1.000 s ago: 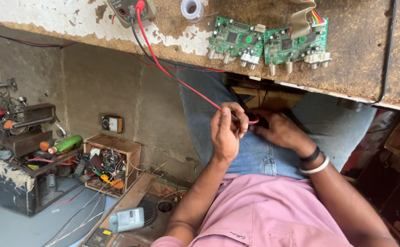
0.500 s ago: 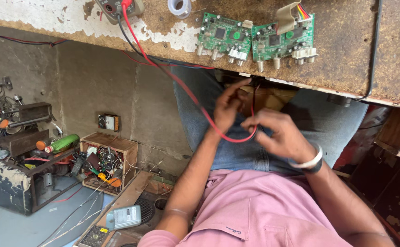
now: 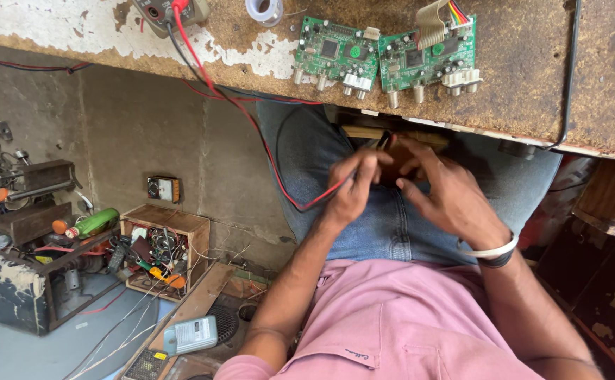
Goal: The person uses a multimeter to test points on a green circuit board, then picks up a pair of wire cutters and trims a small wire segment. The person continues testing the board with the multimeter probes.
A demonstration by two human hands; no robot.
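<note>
The bench top (image 3: 532,77) is rough, matt chipboard, its white coating flaking off at eleven o'clock. Two green circuit boards (image 3: 392,56) lie at twelve, glossy laminate with dull metal sockets and a flat plastic ribbon cable (image 3: 440,17). A smooth, red plastic-sheathed lead (image 3: 265,141) runs down to the left hand (image 3: 353,190); the right hand (image 3: 448,197) wears a shiny white bangle (image 3: 492,250). Blue denim (image 3: 392,225) covers the lap, soft pink cotton shirt (image 3: 406,324) below. At eight o'clock sits a raw wooden box (image 3: 180,225) and a scuffed, painted metal case (image 3: 4,288).
</note>
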